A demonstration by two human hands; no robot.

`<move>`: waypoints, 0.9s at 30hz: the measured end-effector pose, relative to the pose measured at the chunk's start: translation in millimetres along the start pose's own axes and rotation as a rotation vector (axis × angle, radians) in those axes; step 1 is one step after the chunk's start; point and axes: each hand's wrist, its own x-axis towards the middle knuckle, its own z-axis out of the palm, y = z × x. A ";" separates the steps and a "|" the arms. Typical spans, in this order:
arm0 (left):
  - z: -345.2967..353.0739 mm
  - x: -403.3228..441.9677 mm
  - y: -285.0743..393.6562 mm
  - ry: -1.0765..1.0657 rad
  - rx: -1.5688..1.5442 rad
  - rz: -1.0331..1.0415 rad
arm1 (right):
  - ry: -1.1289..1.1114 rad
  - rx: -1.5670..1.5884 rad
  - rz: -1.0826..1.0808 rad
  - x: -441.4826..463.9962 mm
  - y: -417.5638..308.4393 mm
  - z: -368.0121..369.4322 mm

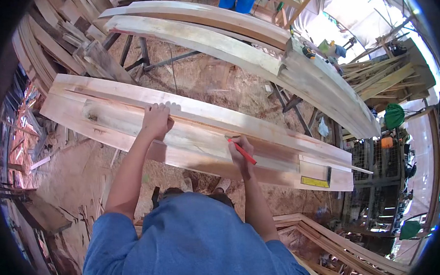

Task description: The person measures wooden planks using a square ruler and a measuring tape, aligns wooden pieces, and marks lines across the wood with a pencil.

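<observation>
A long pale wooden board (196, 160) lies crosswise in front of me, with a thin wooden strip (279, 141) running along its length and sticking out past the right end. My left hand (156, 122) is closed over the strip left of the middle, fingers bent across its edge. In my right hand (242, 155) is a red pencil (243, 152), its tip at the board close to the strip. A try square (315, 181) with a yellow and black look lies flat near the board's right end.
Beyond the board, long wooden beams (196, 38) rest on trestles. Stacked planks (63, 36) stand at the far left, with more lumber (384, 78) at the right. A wooden frame (327, 238) lies behind me to the right. A person in blue shorts (237, 0) is at the top.
</observation>
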 end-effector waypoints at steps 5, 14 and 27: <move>5.0 0.7 -4.0 0.000 0.002 0.006 | 0.024 -0.087 -0.044 0.0 -2.9 1.1; 13.7 2.5 -6.3 0.028 0.008 0.010 | 0.018 -0.091 -0.074 1.3 -9.6 1.2; -8.0 2.8 2.3 -0.072 -0.016 -0.027 | 0.040 0.263 0.053 -3.1 12.3 0.4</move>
